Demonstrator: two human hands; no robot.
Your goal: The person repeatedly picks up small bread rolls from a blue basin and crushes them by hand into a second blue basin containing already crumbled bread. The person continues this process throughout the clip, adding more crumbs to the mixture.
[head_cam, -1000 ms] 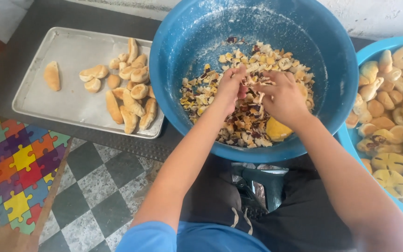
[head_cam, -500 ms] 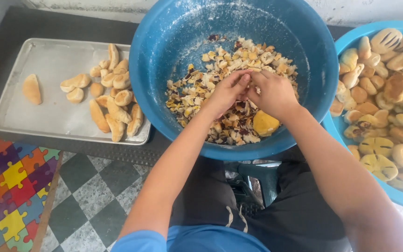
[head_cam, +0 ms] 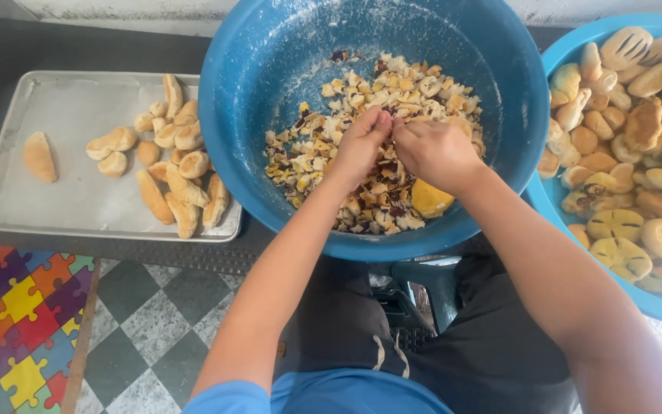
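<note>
Nearest the camera, both forearms reach away over the lap into the big blue bowl (head_cam: 499,115), which sits in the middle of the scene. The left hand (head_cam: 362,146) and the right hand (head_cam: 434,149) meet knuckle to knuckle over the crumbled bread (head_cam: 323,153). Both are clenched, fingertips pinched together on a small bit of bread between them; that bit is too hidden by the fingers to make out its shape or which way it points. The crumbled heap itself has no long axis: it lies as a loose spread across the bowl's floor, wider left to right than near to far, with dark bits mixed through. A larger yellow chunk (head_cam: 429,198) lies just near of the right hand, not yet broken down. Judging from this, the tearing looks well under way but far from finished: a good layer of pieces is done, while much whole bread waits. On the right, the second blue bowl (head_cam: 653,303) is piled with whole rolls (head_cam: 653,176). On the left, the metal tray (head_cam: 55,207) on the dark desk (head_cam: 78,46) holds a cluster of rolls near its right end, several lying with their long axes running near to far, and one lone roll (head_cam: 40,156) well apart at the left.
</note>
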